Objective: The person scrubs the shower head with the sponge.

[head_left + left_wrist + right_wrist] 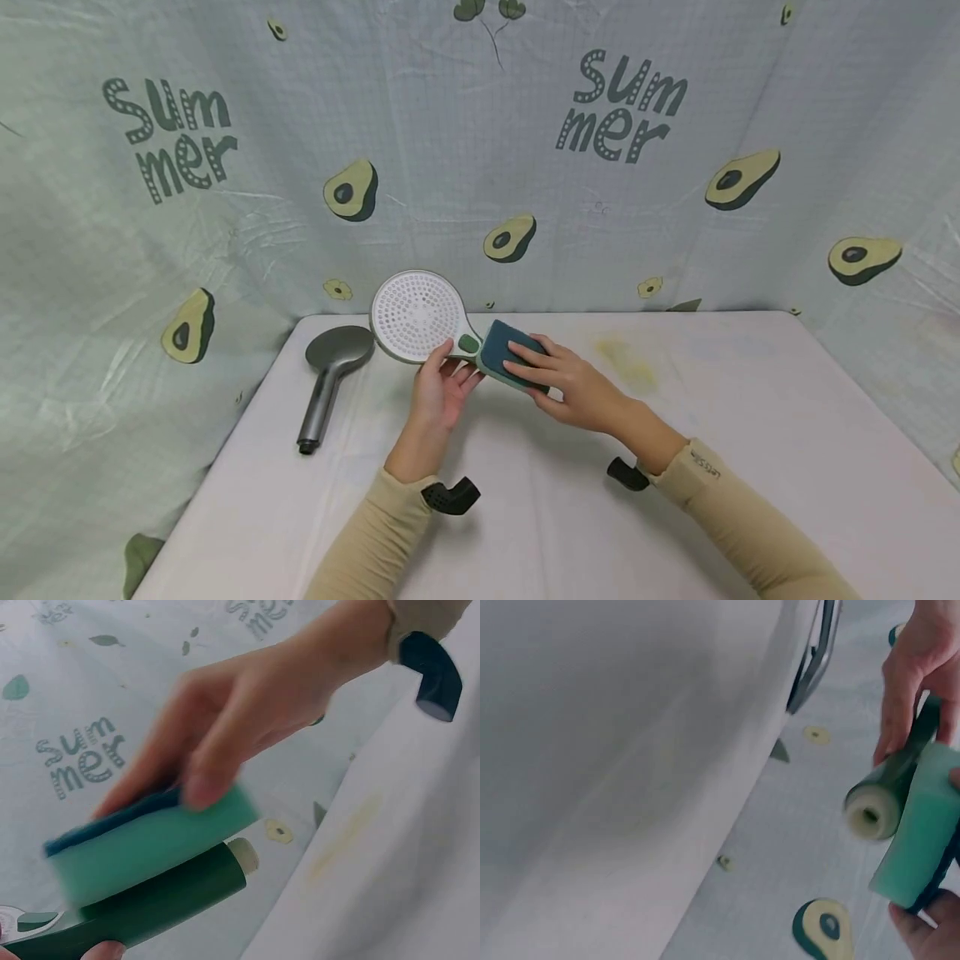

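Note:
A green shower head [418, 315] with a round white nozzle face is held up over the table, its nozzles toward the head camera. My left hand [442, 392] grips it near the neck, thumb at the rim of the face. In my right hand [573, 383] is a sponge [516, 354] with a dark blue top and light green body, pinched between fingers and thumb. The sponge lies along the dark green handle [180, 889], hiding much of it in the head view. The handle's pale threaded end [871, 814] shows in both wrist views.
A second shower head [328, 375], dark grey, lies face down at the table's left. The white table [562, 517] has a yellowish stain at the back right. A printed cloth [420, 108] hangs behind and at the sides.

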The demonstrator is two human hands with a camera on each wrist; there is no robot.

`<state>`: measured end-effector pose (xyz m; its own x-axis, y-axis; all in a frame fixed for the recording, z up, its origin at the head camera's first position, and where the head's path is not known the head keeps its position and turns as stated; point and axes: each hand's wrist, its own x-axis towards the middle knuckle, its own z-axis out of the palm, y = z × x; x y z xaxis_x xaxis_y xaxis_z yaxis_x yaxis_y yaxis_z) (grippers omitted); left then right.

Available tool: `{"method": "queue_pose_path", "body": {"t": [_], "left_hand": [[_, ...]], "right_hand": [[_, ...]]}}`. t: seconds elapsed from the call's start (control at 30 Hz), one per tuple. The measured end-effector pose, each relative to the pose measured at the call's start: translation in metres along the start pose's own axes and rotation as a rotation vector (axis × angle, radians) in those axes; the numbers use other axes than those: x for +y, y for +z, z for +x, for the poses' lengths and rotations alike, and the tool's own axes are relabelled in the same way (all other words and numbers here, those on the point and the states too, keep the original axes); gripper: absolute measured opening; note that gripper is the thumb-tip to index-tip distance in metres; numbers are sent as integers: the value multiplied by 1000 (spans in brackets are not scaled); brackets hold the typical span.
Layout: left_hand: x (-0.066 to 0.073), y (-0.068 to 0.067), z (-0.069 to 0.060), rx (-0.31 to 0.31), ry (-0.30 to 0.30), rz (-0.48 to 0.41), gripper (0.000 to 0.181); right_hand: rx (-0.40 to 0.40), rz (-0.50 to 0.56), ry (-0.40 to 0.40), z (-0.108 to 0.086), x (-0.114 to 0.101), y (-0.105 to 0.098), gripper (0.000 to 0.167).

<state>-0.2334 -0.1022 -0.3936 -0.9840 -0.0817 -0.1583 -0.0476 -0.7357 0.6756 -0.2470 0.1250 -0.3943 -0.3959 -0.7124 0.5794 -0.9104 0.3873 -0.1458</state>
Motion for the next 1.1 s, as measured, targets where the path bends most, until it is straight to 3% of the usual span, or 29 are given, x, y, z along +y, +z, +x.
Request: {"method": "queue_pose_path", "body": {"t": [0.2,0.47,0.63,0.77,0.9,1.1], "left_hand": [[10,-2,0,15,26,13,28],[-5,1,-6,-39,-9,65,37],[-6,3,-6,-29,-9,54,37],[2,1,-3,-8,-10,12,30],[15,-1,-2,28,25,-23,20],[27,0,-3,33,51,4,17]], "right_hand": [[-10,42,-30,-12,9,-3,59],[64,29,-11,7,1,6,53],[35,67,14,6,1,4,53],[8,112,24,-7,8,0,55],[17,136,17,-21,15,-1,57],[53,127,-9,-12,14,2,59]]}}
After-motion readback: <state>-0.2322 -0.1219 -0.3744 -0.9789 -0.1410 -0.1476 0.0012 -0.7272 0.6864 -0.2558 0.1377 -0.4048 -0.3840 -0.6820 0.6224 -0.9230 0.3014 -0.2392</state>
